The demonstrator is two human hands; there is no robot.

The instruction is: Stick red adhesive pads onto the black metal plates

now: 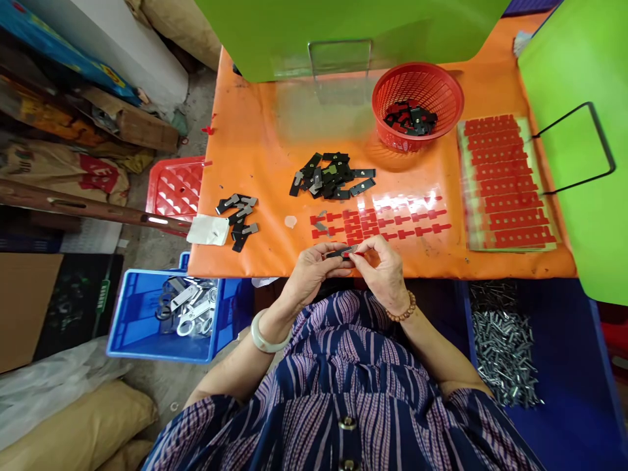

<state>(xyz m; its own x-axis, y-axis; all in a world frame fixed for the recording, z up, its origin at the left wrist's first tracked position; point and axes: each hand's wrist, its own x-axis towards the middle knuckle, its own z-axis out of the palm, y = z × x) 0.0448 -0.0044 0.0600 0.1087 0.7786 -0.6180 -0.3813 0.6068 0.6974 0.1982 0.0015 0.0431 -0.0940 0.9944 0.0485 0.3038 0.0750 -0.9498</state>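
A: What is being done?

B: A small black piece [339,251] is pinched between the left hand [310,271] and the right hand [383,269], at the near edge of the orange table [245,157]. It looks as if a red sticker is being pressed on.

A: What is needed next?

B: Probably a flat, straight press.

A: And around it?

B: A red basket [417,104], a pile of black pieces [331,174] and red sticker sheets [507,183] are seen. 1 blue bin [147,327] sits on the floor.

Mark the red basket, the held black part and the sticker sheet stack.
red basket [444,82], head view, right rim.
black part [340,252], head view, its middle, between both hands.
sticker sheet stack [510,183], head view, top sheet's centre.
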